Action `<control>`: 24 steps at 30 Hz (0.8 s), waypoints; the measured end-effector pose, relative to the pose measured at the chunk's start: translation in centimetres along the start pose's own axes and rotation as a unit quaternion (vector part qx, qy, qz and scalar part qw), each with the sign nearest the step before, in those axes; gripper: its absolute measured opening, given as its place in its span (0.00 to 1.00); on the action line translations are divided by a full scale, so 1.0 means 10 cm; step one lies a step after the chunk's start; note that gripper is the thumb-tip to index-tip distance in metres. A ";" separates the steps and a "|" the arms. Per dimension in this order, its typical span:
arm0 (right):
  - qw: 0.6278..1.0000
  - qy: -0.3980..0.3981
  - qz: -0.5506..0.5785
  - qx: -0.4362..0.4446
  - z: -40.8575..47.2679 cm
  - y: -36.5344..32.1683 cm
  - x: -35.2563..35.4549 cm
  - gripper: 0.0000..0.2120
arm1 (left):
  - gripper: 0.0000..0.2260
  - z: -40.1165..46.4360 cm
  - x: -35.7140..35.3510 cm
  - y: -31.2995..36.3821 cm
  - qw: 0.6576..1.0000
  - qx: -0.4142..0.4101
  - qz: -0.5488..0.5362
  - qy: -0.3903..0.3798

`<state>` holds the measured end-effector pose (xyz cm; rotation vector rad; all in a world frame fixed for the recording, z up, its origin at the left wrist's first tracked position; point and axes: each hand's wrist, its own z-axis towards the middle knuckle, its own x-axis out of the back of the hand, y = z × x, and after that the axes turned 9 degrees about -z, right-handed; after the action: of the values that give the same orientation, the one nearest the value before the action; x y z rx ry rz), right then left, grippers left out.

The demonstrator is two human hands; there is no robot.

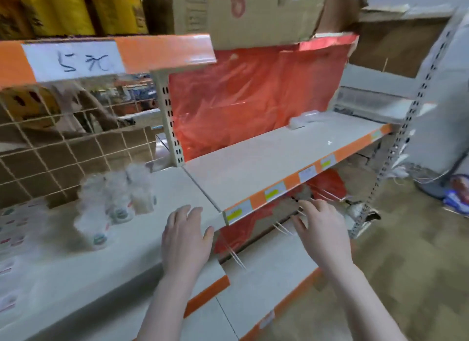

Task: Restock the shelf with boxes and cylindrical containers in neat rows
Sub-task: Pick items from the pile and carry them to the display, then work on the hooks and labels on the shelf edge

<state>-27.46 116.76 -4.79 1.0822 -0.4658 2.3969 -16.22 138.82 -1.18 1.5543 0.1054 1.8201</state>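
Note:
Several clear cylindrical containers point(116, 201) with white lids stand blurred on the left shelf point(63, 272). Small white boxes point(11, 236) with coloured print lie at the far left of that shelf. My left hand point(186, 241) hovers open over the shelf's right end, fingers spread, holding nothing. Held out in front of the lower shelf point(269, 269), under the orange edge of the right shelf point(266, 160), my right hand point(321, 229) has relaxed fingers and is empty. A clear flat box point(304, 121) lies at the back of the right shelf.
Red plastic sheeting point(253, 94) covers the back of the right bay. A cardboard carton point(248, 13) sits on top. A wire grid point(63, 142) backs the left bay under a handwritten price sign point(73, 59). A perforated upright point(396, 147) stands at right, by the floor.

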 end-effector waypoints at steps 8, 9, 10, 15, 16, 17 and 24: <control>0.998 0.006 -0.024 -0.051 0.42 0.94 -0.14 0.12 | 0.20 0.62 -0.77 0.94 0.998 -0.055 -0.032 -0.024; 0.998 0.005 -0.031 -0.060 0.48 1.07 -0.19 0.12 | 0.20 0.72 -0.89 1.06 0.997 -0.062 -0.036 -0.029; 0.997 0.004 -0.033 -0.069 0.53 1.17 -0.24 0.12 | 0.20 0.80 -0.98 1.16 0.996 -0.067 -0.038 -0.033; 0.992 -0.018 -0.065 -0.106 0.91 1.77 -0.60 0.11 | 0.20 1.33 -1.58 1.65 0.992 -0.099 -0.063 -0.045; 0.991 -0.023 -0.066 -0.110 1.00 1.87 -0.68 0.11 | 0.20 1.44 -1.68 1.75 0.991 -0.104 -0.068 -0.045; 0.991 -0.029 -0.068 -0.115 1.14 2.01 -0.79 0.11 | 0.20 1.61 -1.82 1.87 0.990 -0.108 -0.074 -0.047; 0.987 -0.047 -0.050 -0.145 2.07 2.66 -1.29 0.10 | 0.20 2.60 -2.35 2.50 0.989 -0.111 -0.074 -0.058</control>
<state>-21.75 81.09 -4.60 1.0612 -0.7493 2.1165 -4.82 97.31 -1.18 1.4507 -0.0342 1.5668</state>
